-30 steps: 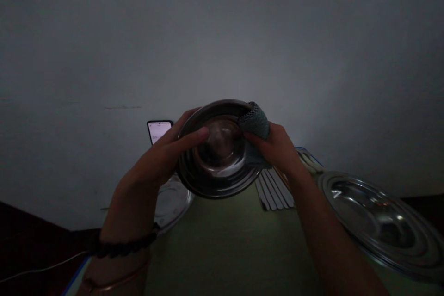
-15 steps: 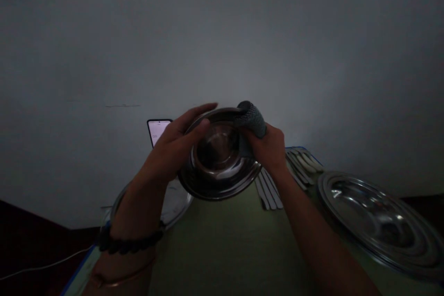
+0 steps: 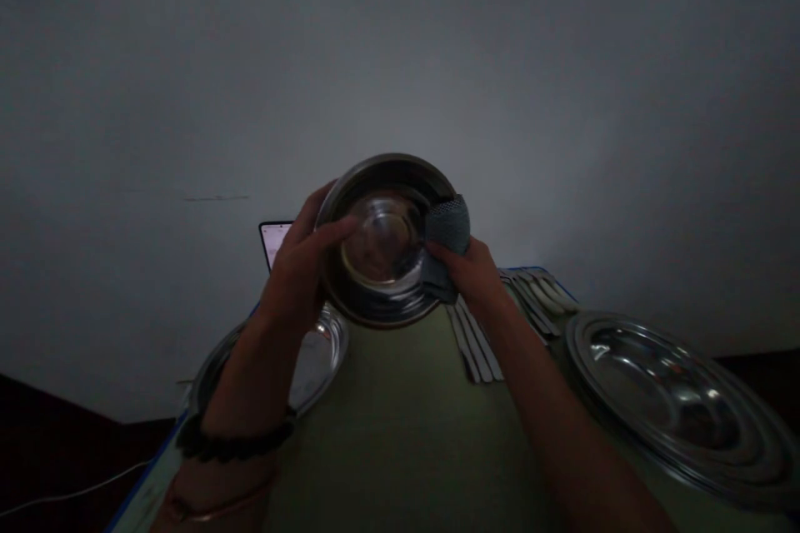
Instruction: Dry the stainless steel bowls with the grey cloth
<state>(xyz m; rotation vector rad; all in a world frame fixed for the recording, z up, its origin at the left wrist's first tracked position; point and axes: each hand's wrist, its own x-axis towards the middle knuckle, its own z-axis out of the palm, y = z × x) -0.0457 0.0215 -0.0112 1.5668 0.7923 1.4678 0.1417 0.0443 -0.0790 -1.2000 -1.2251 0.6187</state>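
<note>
A shiny round metal bowl [image 3: 381, 300] is held up above the table, its inside tipped towards me. My left hand [image 3: 300, 266] grips its left rim, thumb inside and fingers behind. At the right rim, my right hand [image 3: 468, 271] is closed on a grey-blue cloth [image 3: 448, 229], which is folded over the edge and pressed to the metal. The fingers behind the bowl are hidden.
On the green table [image 3: 400, 433], metal dishes [image 3: 318, 358] lie at the left, partly behind my forearm. Several knives [image 3: 478, 346] and other cutlery [image 3: 541, 296] lie right of centre, beside stacked metal plates [image 3: 675, 400]. A lit phone [image 3: 273, 240] leans against the wall [image 3: 400, 42].
The bowl has risen slightly and tilted more upright, its inside facing me more fully. My right hand and the cloth have slid down along the right rim. My left thumb has shifted on the bowl.
</note>
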